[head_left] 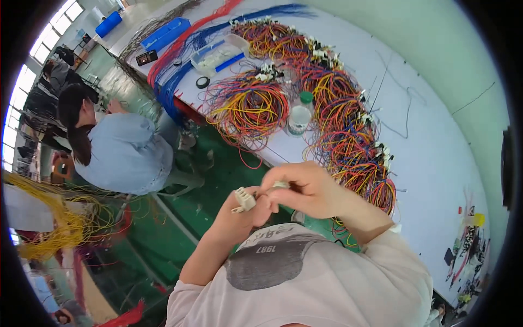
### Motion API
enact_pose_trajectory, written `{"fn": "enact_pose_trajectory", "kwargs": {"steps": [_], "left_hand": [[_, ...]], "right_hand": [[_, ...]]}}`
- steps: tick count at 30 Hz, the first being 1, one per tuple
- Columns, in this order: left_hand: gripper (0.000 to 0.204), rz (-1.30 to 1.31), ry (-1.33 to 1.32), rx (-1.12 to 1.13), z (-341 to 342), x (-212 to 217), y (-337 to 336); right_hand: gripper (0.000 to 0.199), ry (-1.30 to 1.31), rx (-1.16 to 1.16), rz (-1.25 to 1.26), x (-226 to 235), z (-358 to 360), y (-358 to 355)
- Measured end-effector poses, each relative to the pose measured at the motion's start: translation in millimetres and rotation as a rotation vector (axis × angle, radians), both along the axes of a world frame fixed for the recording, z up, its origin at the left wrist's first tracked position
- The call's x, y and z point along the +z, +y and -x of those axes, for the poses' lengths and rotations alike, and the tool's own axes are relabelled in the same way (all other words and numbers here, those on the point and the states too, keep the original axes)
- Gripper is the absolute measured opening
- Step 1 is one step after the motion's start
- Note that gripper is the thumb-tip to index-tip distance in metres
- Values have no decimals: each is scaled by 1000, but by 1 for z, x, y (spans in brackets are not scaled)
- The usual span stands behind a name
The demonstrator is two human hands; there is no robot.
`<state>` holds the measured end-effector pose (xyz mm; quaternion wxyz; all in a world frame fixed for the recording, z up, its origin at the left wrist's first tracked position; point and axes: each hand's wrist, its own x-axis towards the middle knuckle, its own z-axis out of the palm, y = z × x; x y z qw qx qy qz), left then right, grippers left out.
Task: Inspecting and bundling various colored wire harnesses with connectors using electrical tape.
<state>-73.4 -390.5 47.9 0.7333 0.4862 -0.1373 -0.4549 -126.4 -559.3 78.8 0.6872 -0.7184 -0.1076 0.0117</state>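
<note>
My left hand [239,212] is closed around a white plastic connector housing [244,199], whose row of slots points up and away from me. Close against it, my right hand [305,188] pinches another small whitish piece [280,185], which looks like a connector too but is mostly covered by the fingers. Both hands meet in front of my chest, above the green floor and short of the table edge. Any wires running from these pieces are hidden by my hands.
Coiled wire harnesses [253,109] with white plugs, and more in a long row [348,141], lie on the white table [436,163]. A bottle with a green cap [299,117] stands between them. Beyond are a clear bin [218,54] and black tape [202,82]. A co-worker [122,147] sits left.
</note>
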Motion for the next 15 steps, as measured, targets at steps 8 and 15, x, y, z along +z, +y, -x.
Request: {"fn": "enact_pose_trajectory", "kwargs": {"steps": [8,15], "left_hand": [[18,-22,-260,399,-22,21,116],[24,-28,-371,692,-26,36,169]], "right_hand": [[12,-121,160,106,22,-70,122],[6,-194,251,-89,28,-105,192]]}}
